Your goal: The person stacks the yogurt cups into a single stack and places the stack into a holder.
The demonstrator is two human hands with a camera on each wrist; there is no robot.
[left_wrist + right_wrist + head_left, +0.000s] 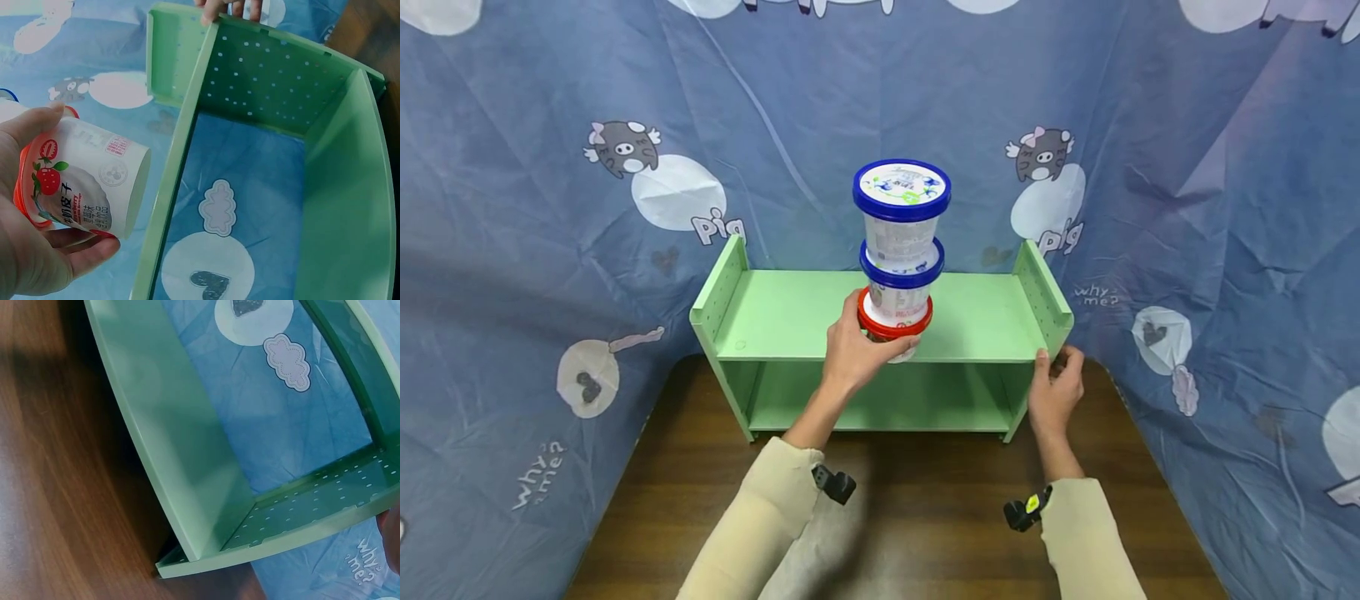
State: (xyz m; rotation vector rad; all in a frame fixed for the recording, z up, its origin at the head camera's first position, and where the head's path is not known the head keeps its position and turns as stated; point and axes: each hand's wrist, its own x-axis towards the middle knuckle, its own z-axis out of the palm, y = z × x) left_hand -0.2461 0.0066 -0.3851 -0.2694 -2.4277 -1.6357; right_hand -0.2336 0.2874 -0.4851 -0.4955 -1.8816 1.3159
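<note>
Three plastic tubs stand stacked: a red-lidded strawberry tub (895,318) at the bottom, a blue-lidded tub (901,271) on it, and another blue-lidded tub (901,196) on top. My left hand (868,342) grips the bottom tub at the front edge of the top board of a green shelf (790,317). I cannot tell whether the stack rests on the board. In the left wrist view my left hand (62,187) wraps the strawberry tub (94,181) beside the shelf (337,187). My right hand (1056,362) holds the shelf's right side panel.
The shelf (181,444) stands at the back of a brown wooden table (925,500). A blue cloth (512,250) with pig prints hangs behind and to both sides. The shelf's lower compartment holds nothing. A wrist camera is strapped on each cream sleeve.
</note>
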